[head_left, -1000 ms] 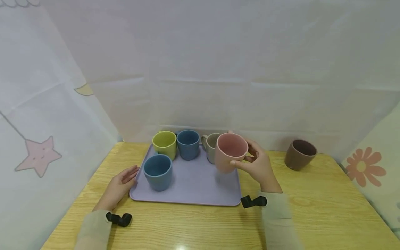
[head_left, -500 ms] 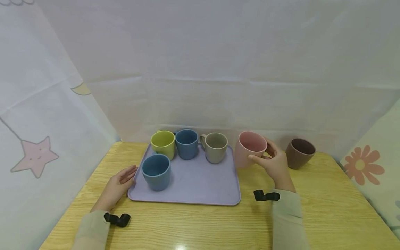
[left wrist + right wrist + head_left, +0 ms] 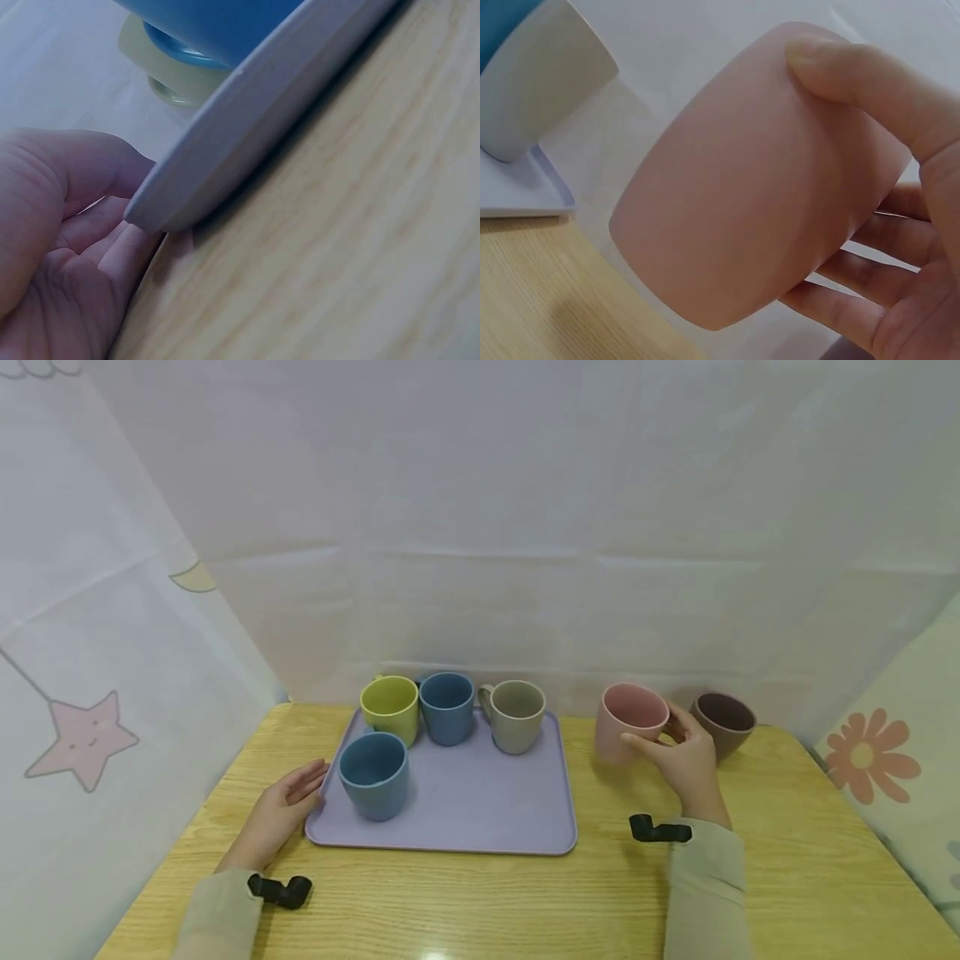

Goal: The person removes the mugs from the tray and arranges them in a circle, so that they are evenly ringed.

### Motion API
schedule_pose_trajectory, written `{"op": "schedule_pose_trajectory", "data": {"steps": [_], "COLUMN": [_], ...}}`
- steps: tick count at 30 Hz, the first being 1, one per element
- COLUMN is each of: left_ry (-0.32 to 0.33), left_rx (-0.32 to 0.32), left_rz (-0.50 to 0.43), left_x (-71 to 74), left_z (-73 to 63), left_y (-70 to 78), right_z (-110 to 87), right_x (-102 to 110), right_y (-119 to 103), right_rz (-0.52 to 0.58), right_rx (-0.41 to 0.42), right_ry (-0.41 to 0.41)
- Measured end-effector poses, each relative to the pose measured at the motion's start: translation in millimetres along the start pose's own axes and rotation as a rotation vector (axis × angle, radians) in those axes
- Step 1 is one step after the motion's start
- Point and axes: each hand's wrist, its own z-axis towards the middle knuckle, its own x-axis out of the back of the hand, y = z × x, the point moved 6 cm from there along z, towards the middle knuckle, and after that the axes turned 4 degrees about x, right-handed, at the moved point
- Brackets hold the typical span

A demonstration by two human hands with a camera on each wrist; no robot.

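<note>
My right hand (image 3: 686,760) grips a pink mug (image 3: 626,731) near its rim, thumb on the near side and fingers round the back. In the right wrist view the mug (image 3: 742,187) hangs above the wooden table; its handle is hidden. At the left edge of a lilac tray (image 3: 480,810), my left hand (image 3: 281,806) lies with relaxed fingers against the tray's side, as the left wrist view also shows. On the tray stand a yellow-green mug (image 3: 390,714), two blue mugs, one at the back (image 3: 447,714) and one at the front left (image 3: 378,785), and a grey mug (image 3: 516,722).
A brown mug (image 3: 723,722) stands on the wooden table (image 3: 480,910) just right of and behind my right hand, partly covered by it. A white cloth (image 3: 480,527) hangs close behind the tray. Printed side cloths flank the table.
My right hand has carried the pink mug rightward, from over the tray's right side to beyond its right edge, near the brown mug. The left hand has stayed at the tray's edge.
</note>
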Motion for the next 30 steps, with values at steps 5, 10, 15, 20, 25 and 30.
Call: {"op": "schedule_pose_trajectory", "data": {"steps": [5, 10, 15, 20, 25, 30], "left_ry": [0.004, 0.008, 0.006, 0.011, 0.010, 0.011], "left_rx": [0.003, 0.005, 0.007, 0.007, 0.013, 0.015], "left_rz": [0.002, 0.001, -0.008, 0.003, -0.001, 0.005], "left_x": [1.1, 1.1, 0.6, 1.0, 0.6, -0.1], "left_z": [-0.4, -1.1, -1.8, -2.4, -2.3, -2.8], "left_y": [-0.4, 0.5, 1.8, 1.7, 0.7, -0.3], "right_z": [-0.8, -2.2, -2.7, -3.9, -4.1, -4.9], "right_x": [9, 17, 22, 23, 23, 23], "right_y": [10, 23, 34, 40, 45, 50], "right_rz": [-0.029, -0.057, -0.074, -0.070, -0.056, -0.069], "right_rx": [-0.025, -0.089, -0.155, -0.202, -0.219, -0.223], "right_ry": [0.024, 0.054, 0.082, 0.076, 0.071, 0.086]}}
